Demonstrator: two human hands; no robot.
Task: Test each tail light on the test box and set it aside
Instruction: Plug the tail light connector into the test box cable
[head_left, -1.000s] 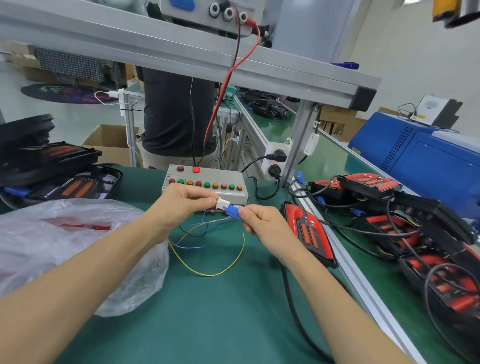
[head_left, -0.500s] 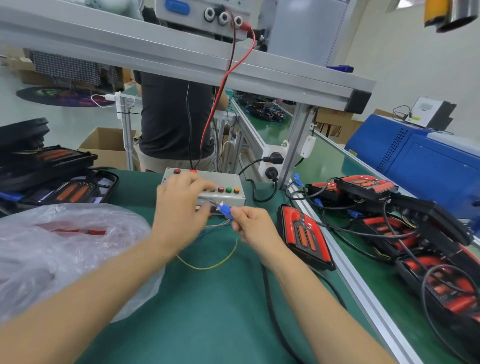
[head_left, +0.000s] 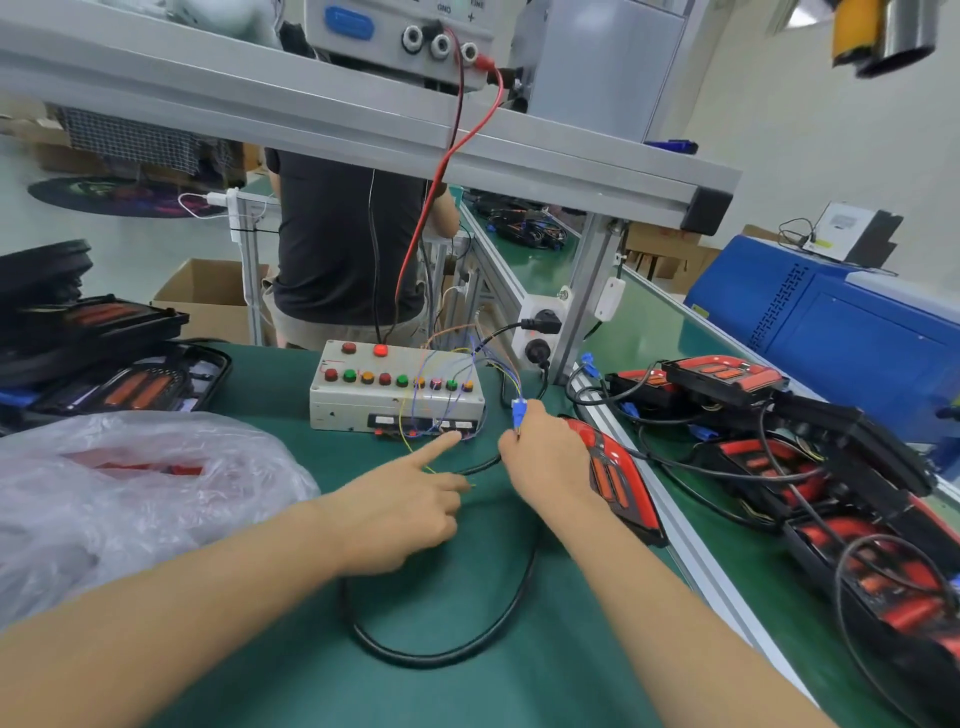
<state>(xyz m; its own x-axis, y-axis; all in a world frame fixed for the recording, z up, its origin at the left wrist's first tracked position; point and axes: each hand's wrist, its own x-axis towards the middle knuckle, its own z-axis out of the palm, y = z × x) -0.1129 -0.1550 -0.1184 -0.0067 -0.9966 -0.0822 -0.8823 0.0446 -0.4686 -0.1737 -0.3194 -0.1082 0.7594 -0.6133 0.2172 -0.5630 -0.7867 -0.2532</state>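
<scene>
We see the left hand (head_left: 400, 512) with index finger straight, its tip touching the connector strip on the front of the test box (head_left: 397, 387), other fingers curled and holding nothing. The right hand (head_left: 545, 457) pinches a blue connector (head_left: 518, 413) with thin coloured wires running up over the box. A red tail light (head_left: 615, 475) lies on the green mat (head_left: 249, 649) just beside the right hand, partly under it. More tail lights (head_left: 727, 376) are piled at right. A plastic bag (head_left: 114, 493) sits at left.

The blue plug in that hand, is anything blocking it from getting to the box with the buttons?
Nothing visible does. The right hand pinches the blue plug just right of the test box; only loose thin wires hang between them.
</scene>
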